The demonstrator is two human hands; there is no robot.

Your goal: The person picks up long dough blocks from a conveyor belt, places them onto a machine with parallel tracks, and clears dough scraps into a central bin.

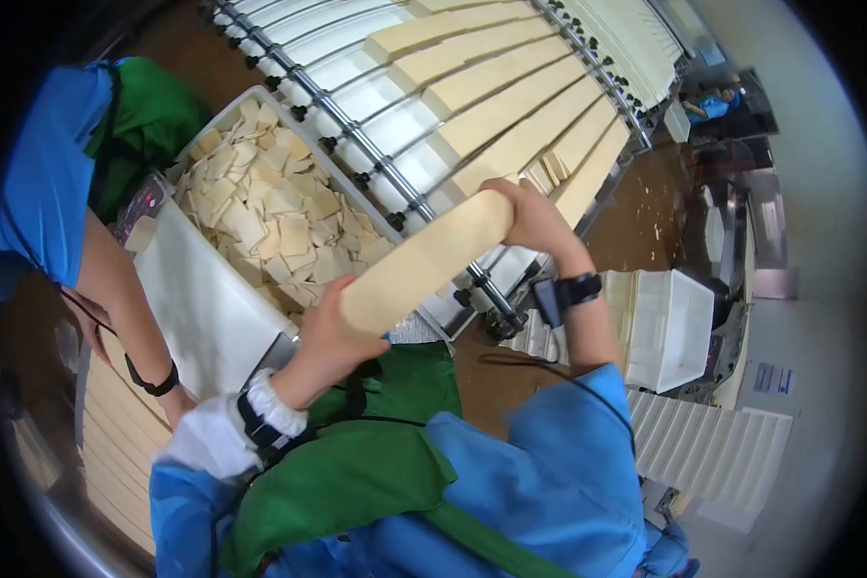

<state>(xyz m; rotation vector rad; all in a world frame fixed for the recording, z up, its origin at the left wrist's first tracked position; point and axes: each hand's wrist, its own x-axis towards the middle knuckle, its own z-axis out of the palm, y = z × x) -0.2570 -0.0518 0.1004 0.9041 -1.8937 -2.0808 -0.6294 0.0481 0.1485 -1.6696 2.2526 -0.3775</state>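
A long, smooth, cream-coloured slab with rounded ends (424, 265) is held between my two hands, slanting up to the right. My left hand (335, 332) grips its lower end, fingers wrapped round the edge. At the upper end, my right hand (535, 222) is closed on it, near the edge of the roller rack (380, 164). Similar long cream slabs (520, 120) lie side by side on the rack. Below and left of the held slab is a white bin (202, 279) heaped with small, flat, pale pieces (260, 207).
A co-worker's arm (125, 299) reaches in at the left, over more long cream slabs (116, 424). White plastic crates (679, 328) and a ribbed white panel (703, 448) stand at the right. Another person in blue (713, 104) is far back.
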